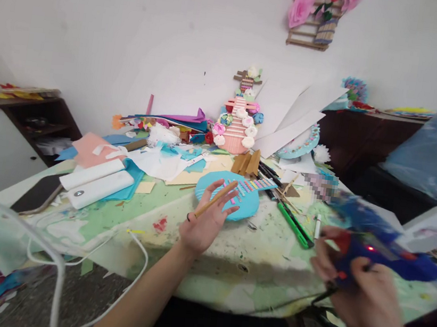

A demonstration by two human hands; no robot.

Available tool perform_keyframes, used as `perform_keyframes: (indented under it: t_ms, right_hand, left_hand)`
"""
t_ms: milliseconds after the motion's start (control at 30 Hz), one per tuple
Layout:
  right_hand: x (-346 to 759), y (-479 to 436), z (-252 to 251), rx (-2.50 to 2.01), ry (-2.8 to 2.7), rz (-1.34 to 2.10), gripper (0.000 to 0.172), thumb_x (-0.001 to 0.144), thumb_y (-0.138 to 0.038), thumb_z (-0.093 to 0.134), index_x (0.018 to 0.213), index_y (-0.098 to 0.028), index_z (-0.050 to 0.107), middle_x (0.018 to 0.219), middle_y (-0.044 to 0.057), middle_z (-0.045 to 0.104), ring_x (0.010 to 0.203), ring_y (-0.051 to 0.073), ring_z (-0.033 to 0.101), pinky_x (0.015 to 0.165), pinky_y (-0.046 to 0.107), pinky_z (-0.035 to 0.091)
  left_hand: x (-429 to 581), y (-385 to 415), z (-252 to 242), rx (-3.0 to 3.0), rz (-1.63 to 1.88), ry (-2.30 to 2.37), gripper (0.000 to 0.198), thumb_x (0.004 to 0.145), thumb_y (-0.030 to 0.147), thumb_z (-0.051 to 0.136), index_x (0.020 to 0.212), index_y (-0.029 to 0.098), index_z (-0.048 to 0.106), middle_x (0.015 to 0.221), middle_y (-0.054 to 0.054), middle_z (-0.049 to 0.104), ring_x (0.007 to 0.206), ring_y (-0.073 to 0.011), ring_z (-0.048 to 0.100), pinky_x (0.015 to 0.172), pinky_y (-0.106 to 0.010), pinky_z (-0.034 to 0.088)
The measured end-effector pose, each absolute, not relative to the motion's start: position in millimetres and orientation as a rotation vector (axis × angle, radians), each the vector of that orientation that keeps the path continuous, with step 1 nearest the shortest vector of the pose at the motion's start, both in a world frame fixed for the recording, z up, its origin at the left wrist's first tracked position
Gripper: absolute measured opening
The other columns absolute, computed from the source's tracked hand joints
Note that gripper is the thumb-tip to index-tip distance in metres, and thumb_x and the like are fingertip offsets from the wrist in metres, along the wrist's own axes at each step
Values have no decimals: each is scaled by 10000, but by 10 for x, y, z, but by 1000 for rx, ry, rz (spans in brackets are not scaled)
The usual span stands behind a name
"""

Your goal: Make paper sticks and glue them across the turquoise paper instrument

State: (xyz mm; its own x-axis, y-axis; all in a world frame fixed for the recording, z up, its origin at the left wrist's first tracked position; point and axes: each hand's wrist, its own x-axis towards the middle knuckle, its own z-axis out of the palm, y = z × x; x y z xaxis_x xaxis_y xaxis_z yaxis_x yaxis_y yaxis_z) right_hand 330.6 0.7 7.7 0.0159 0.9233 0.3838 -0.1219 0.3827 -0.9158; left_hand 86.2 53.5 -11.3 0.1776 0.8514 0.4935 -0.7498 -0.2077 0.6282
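A thin brown stick, perhaps rolled paper, (214,199) slants across the palm of my left hand (204,226), which holds it with the fingers partly spread. Just behind that hand lies a light-blue guitar-shaped craft piece (248,207) with small coloured strips across its body and neck. At the right, my right hand (363,284) is wrapped round a blue glue gun (387,258) with a lit red light. Motion blurs the gun, and its tip cannot be made out clearly.
Folded brown paper pieces (246,163), several pens and a green cutter (294,225) lie behind and right of the blue piece. White rolls (100,188) and a dark phone (38,192) are at left. A white cable (60,282) loops over the left table edge. A pink flowered guitar craft (236,131) leans on the wall.
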Motion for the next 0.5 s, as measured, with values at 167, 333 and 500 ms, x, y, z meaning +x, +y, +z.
perform_keyframes:
  t_ms: [167, 333, 500]
  right_hand:
    - [2646, 110, -74, -636, -1339, 1265, 256, 868, -364, 486, 987, -168, 599, 554, 14, 527, 470, 127, 452, 451, 271, 361]
    - [2543, 566, -149, -642, -1386, 1183, 182, 862, -295, 512, 908, -157, 621, 604, 14, 584, 487, 108, 488, 497, 264, 378]
    - [2542, 1132, -26, -602, -1387, 1305, 193, 843, -335, 519, 969, -200, 575, 511, -31, 543, 420, 121, 476, 373, 229, 378]
  left_hand:
    - [890, 723, -156, 1032, 1434, 152, 918, 546, 691, 647, 1292, 226, 384, 1459, -152, 298, 1329, -362, 270, 1026, -512, 288]
    - [708, 1052, -154, 1030, 1349, 154, 883, 581, 660, 651, 1300, 220, 390, 1411, -162, 376, 1304, -361, 322, 1006, -521, 310]
    - [505, 1402, 23, 1081, 1296, 168, 832, 592, 607, 676, 1282, 213, 429, 1409, -156, 386, 1253, -357, 401, 988, -464, 340]
